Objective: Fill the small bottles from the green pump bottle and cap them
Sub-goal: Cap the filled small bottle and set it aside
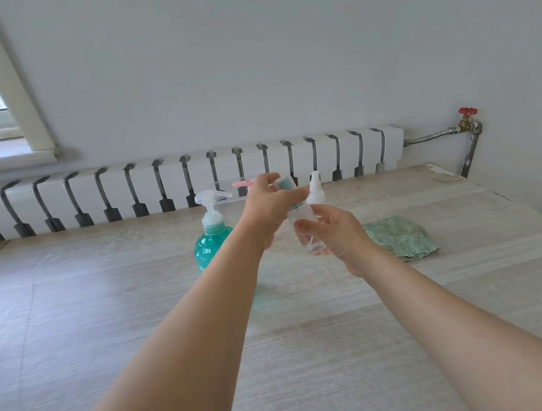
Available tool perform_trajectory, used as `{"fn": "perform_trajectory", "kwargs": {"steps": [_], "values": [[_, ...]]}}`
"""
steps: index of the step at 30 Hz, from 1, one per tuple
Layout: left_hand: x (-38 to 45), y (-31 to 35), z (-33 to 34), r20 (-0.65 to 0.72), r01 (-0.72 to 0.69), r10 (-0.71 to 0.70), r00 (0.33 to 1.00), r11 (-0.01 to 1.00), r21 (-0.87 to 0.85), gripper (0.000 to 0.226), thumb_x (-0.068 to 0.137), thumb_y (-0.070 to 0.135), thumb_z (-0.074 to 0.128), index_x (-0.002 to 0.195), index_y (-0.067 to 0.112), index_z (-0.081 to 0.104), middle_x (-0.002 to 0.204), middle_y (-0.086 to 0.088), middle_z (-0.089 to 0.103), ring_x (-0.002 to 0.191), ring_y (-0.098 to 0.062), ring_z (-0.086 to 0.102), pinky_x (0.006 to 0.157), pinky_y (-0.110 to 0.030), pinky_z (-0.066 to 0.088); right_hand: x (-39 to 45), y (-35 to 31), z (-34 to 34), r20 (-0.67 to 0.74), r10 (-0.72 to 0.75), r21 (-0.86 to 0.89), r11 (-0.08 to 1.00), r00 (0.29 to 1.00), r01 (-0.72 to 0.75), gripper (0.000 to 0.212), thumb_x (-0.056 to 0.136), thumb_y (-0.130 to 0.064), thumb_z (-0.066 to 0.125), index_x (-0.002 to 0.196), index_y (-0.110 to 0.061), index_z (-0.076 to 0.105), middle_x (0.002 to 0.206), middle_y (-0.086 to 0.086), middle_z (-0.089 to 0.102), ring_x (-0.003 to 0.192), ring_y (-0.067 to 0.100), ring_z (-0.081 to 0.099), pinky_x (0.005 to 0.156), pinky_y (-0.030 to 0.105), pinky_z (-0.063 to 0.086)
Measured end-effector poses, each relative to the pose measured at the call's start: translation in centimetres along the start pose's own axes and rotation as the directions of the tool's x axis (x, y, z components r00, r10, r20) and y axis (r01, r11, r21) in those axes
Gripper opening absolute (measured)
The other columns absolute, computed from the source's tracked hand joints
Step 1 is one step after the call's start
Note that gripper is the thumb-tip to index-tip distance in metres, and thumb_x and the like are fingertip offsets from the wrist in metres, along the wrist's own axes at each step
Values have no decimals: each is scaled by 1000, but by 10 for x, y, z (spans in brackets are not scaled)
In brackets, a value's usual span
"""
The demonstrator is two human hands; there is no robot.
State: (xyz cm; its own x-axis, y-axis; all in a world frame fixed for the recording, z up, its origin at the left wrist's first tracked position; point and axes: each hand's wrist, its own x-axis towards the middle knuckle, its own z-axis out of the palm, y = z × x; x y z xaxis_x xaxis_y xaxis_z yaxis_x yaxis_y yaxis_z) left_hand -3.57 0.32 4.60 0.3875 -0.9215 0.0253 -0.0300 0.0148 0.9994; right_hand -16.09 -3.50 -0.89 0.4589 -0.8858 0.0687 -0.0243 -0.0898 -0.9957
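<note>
Clear small bottle (309,231), looking empty, being held above table (137,288) centre: right hand (337,235) gripping body, left hand (269,205) pinching teal cap (286,186). Green pump bottle (211,242) standing just left; white spray bottle (314,188) waiting behind. Filling seemingly not begun.

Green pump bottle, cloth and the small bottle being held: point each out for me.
Green pump bottle (207,246), head view, on its green body.
Cloth (399,236), head view, on its middle.
Small bottle (306,231), head view, on its clear body between the fingers.

Two bare forearms and hands (268,205) (no sleeves, rings or watch in view)
</note>
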Motion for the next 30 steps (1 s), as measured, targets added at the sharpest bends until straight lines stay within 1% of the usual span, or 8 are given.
{"fn": "perform_trajectory", "kwargs": {"steps": [6,9,12,15,18,23,27,30], "values": [[0,-2,-2,-59,-33,38,998,995,94,18,75,12,75,83,16,59,90,-4,65,86,-17,62,82,-31,51,-1,0,-1,15,-6,7,1000,1000,6,25,81,-27,73,105,-25,67,93,5,70,73,13,66,60,25,54],[-1,-1,-2,41,-20,20,999,1000,1,22,80,-3,63,96,11,59,106,-11,63,103,-26,60,93,-41,50,-2,1,-3,31,-6,34,999,999,5,20,82,-26,72,101,-29,68,90,3,70,74,13,66,62,27,56],[-1,-2,4,42,7,-8,999,1000,26,49,76,11,72,118,10,48,110,-8,58,101,-23,58,90,-40,50,-2,1,-2,2,-3,20,1000,1000,3,35,81,-28,73,114,-20,65,93,3,70,74,12,67,61,25,54],[1,-5,5,-70,-17,24,997,994,104,43,69,27,80,102,13,55,98,-2,62,90,-16,60,77,-28,49,-1,1,-2,-3,-12,15,1000,1000,12,38,81,-27,73,117,-19,64,98,6,71,77,14,68,64,27,55],[2,-5,4,-66,-42,46,997,996,73,20,76,13,73,83,19,56,91,-2,63,84,-15,60,69,-23,48,-2,1,-3,16,-11,16,1000,1000,11,34,83,-27,71,115,-21,65,102,7,69,81,16,68,65,29,55],[2,-3,10,-27,-19,19,999,1000,-8,52,71,15,77,116,10,50,106,-8,60,94,-21,60,83,-35,53,-2,-3,-2,25,-24,0,1000,999,24,37,84,-28,69,119,-17,63,98,4,71,80,15,69,61,26,54],[6,-7,7,-131,-38,52,990,993,113,30,68,25,81,89,13,62,93,-4,66,85,-17,63,74,-27,51,-3,-1,-2,7,-12,8,1000,1000,12,45,83,-28,71,125,-15,59,106,5,69,89,18,68,69,31,55],[6,-10,6,-85,-45,56,995,992,121,17,72,18,78,80,18,62,88,-3,67,79,-14,62,70,-24,48,-5,1,-3,15,-26,-6,1000,1000,26,27,85,-26,69,112,-22,65,106,6,70,92,21,67,69,28,53]]}}
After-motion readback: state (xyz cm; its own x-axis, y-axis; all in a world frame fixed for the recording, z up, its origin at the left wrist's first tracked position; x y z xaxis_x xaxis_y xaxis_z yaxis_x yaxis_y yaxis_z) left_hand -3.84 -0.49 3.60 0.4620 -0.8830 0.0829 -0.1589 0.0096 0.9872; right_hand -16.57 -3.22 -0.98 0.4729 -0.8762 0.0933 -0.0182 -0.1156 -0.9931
